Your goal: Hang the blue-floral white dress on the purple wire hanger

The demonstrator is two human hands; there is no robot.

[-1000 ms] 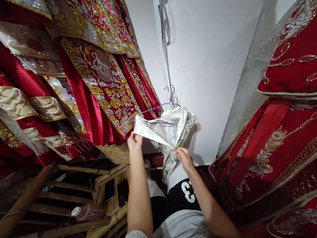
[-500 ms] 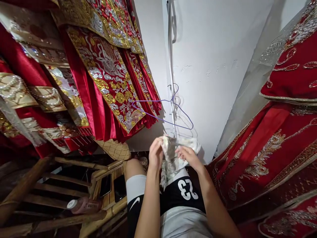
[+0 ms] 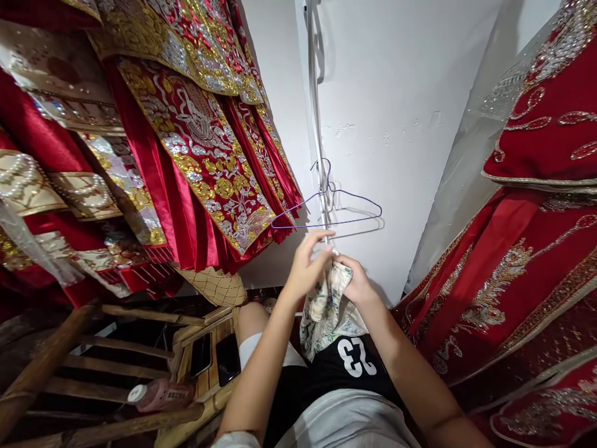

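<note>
A pale floral cloth [image 3: 324, 317] hangs in folds over my lap, its top edge bunched up. My right hand [image 3: 357, 283] has its fingers closed on that upper edge. My left hand [image 3: 308, 264] is just left of the same edge, fingers stretched forward and thumb apart, with no cloth visibly gripped. Right above my fingers a purple wire hanger [image 3: 298, 205] dangles from a white pole [image 3: 313, 81], bearing nothing. Part of the cloth is hidden behind my hands.
Red embroidered garments hang on the left [image 3: 200, 124] and right [image 3: 508, 267]. Beside my leg stands a bamboo chair [image 3: 184, 342] with two phones [image 3: 228, 358] and a pink bottle [image 3: 161, 396] on it. A white wall [image 3: 387, 74] lies ahead.
My left hand has let go of the cloth and reached up and forward. The right hand now grips its upper edge. The hanger has swung round, facing me more squarely.
</note>
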